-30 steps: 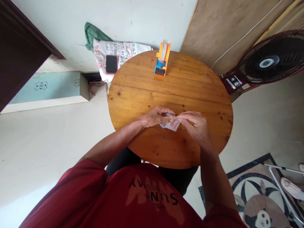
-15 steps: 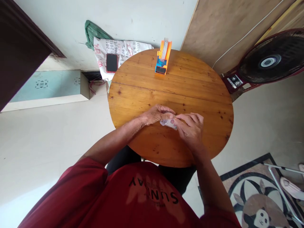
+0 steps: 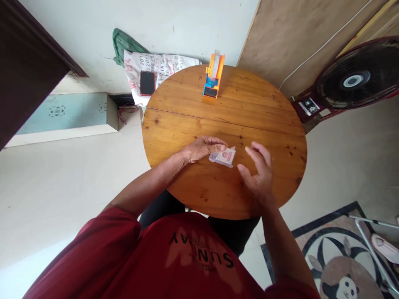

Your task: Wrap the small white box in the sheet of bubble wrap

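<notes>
Contact has broken between the small clear packet (image 3: 227, 157) and the right hand (image 3: 261, 174), now released with fingers spread beside it, leaving the left hand (image 3: 201, 149) alone pinching it over the wooden surface (image 3: 268, 116).

Packet (image 3: 222, 158) partly covered by left hand (image 3: 204, 149); print (image 3: 229, 155) too small to be read. Fan (image 3: 352, 79) cut off by right edge, panda picture (image 3: 346, 286) by bottom.
</notes>
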{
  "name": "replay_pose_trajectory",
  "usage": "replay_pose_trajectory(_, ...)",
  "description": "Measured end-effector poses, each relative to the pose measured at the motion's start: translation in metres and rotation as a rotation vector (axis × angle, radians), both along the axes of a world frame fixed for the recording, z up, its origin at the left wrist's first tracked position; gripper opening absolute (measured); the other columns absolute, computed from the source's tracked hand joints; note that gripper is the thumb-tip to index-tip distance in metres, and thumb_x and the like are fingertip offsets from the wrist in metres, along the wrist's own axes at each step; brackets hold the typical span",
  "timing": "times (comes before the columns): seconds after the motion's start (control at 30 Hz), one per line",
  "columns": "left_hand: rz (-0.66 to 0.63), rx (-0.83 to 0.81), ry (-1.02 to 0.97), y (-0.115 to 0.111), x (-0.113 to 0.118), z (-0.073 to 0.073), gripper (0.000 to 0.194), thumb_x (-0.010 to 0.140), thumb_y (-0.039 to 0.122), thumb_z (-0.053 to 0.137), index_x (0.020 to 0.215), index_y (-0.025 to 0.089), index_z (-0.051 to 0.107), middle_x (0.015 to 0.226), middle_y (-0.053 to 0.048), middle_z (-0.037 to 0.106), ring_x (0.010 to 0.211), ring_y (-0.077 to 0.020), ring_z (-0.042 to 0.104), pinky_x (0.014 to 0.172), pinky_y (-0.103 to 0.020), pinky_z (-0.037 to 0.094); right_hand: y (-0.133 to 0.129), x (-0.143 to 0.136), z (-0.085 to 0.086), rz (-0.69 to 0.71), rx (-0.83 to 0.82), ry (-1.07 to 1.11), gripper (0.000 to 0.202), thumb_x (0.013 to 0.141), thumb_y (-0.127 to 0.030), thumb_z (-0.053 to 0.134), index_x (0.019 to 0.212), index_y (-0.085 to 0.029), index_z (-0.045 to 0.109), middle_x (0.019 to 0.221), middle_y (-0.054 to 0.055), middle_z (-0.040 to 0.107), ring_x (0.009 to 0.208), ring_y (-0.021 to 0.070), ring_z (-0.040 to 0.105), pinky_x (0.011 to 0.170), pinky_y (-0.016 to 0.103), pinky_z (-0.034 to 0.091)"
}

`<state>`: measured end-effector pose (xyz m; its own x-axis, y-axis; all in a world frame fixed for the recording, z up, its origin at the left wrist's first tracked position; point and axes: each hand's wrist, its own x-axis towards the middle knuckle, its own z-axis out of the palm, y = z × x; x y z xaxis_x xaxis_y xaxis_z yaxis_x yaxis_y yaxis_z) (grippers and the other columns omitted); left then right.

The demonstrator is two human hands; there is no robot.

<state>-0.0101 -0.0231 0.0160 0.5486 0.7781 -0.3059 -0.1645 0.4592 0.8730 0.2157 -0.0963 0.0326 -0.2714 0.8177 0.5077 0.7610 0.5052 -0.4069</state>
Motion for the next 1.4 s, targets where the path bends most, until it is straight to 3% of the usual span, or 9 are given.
replay_pose_trajectory(0.13, 0.016, 0.02, -0.002, 0.0, 0.001, -0.001, 0.051, 0.067, 0.046, 0.087, 0.1, 0.011, 0.073, 0.085, -0.005, 0.073, 0.071, -0.0117, 0.062, 0.068, -0.025, 0.045, 0.017, -0.004, 0.002, 0.072, -0.33, 0.093, 0.083, 0.081, -0.047, 0.074, 0.153, -0.03, 0.037, 0.155, 0.013, 0.044, 0.139, 0.0344, 0.047, 0.109, 0.055, 0.043)
replay_pose_trajectory(0.23, 0.05, 0.052, 0.009, 0.001, 0.001, -0.002, 0.051, 0.067, 0.048, 0.086, 0.101, 0.012, 0.073, 0.089, -0.005, 0.074, 0.073, -0.0119, 0.063, 0.072, -0.025, 0.046, 0.029, -0.012, -0.001, 0.09, -0.447, 0.105, 0.087, 0.077, -0.043, 0.078, 0.153, -0.029, 0.037, 0.146, 0.012, 0.055, 0.13, 0.0331, 0.056, 0.107, 0.054, 0.046)
replay_pose_trajectory(0.4, 0.072, 0.164, 0.057, 0.001, 0.0, -0.005, 0.05, 0.076, 0.052, 0.078, 0.105, 0.012, 0.073, 0.091, -0.006, 0.074, 0.074, -0.0128, 0.063, 0.07, -0.025, 0.045, 0.037, -0.018, -0.011, 0.04, -0.294, 0.108, 0.066, 0.079, -0.04, 0.076, 0.14, -0.031, 0.053, 0.126, 0.008, 0.071, 0.118, 0.031, 0.064, 0.104, 0.054, 0.046)
replay_pose_trajectory(0.63, -0.019, 0.361, 0.187, -0.002, 0.003, -0.004, 0.054, 0.088, 0.061, 0.062, 0.11, 0.014, 0.072, 0.092, -0.007, 0.073, 0.079, -0.0154, 0.063, 0.07, -0.025, 0.047, 0.036, -0.012, -0.022, 0.046, -0.181, 0.044, 0.054, 0.081, -0.047, 0.073, 0.129, -0.026, 0.061, 0.117, 0.01, 0.073, 0.107, 0.0312, 0.067, 0.098, 0.05, 0.049)
replay_pose_trajectory(0.77, 0.115, 0.668, 0.389, 0.0, 0.0, -0.007, 0.047, 0.094, 0.058, 0.053, 0.101, 0.018, 0.076, 0.103, -0.01, 0.072, 0.108, -0.0241, 0.061, 0.092, -0.032, 0.048, 0.037, -0.011, -0.027, 0.037, -0.135, 0.029, 0.052, 0.08, -0.048, 0.073, 0.126, -0.024, 0.062, 0.114, 0.011, 0.074, 0.102, 0.0311, 0.068, 0.094, 0.048, 0.049)
replay_pose_trajectory(0.83, 0.178, 0.725, 0.44, 0.002, -0.003, -0.008, 0.044, 0.094, 0.056, 0.053, 0.1, 0.019, 0.076, 0.108, -0.01, 0.072, 0.116, -0.0253, 0.057, 0.102, -0.035, 0.044, 0.038, -0.01, -0.029, 0.036, -0.14, 0.024, 0.053, 0.081, -0.048, 0.072, 0.127, -0.024, 0.061, 0.114, 0.011, 0.074, 0.102, 0.0312, 0.069, 0.094, 0.049, 0.048)
replay_pose_trajectory(0.93, 0.183, 0.611, 0.377, 0.002, -0.003, -0.009, 0.043, 0.091, 0.055, 0.06, 0.109, 0.018, 0.074, 0.112, -0.009, 0.071, 0.109, -0.0224, 0.06, 0.101, -0.034, 0.045, 0.039, -0.009, -0.03, 0.041, -0.164, 0.021, 0.056, 0.082, -0.048, 0.07, 0.131, -0.024, 0.058, 0.115, 0.012, 0.074, 0.104, 0.0315, 0.068, 0.095, 0.049, 0.047)
replay_pose_trajectory(1.1, 0.117, 0.341, 0.08, -0.001, 0.002, -0.01, 0.054, 0.079, 0.05, 0.077, 0.118, 0.014, 0.066, 0.112, -0.009, 0.069, 0.091, -0.0159, 0.065, 0.083, -0.027, 0.05, 0.039, -0.009, -0.03, 0.037, -0.167, 0.01, 0.058, 0.082, -0.049, 0.07, 0.133, -0.025, 0.056, 0.115, 0.011, 0.074, 0.105, 0.0317, 0.068, 0.094, 0.05, 0.047)
replay_pose_trajectory(1.4, 0.108, 0.457, 0.068, 0.0, 0.004, -0.008, 0.031, 0.081, 0.034, 0.076, 0.106, 0.015, 0.072, 0.097, -0.005, 0.062, 0.081, -0.0113, 0.059, 0.071, -0.022, 0.048, 0.039, -0.011, -0.026, 0.06, -0.174, 0.011, 0.038, 0.083, -0.046, 0.071, 0.115, -0.026, 0.065, 0.113, 0.009, 0.074, 0.104, 0.0304, 0.068, 0.093, 0.047, 0.047)
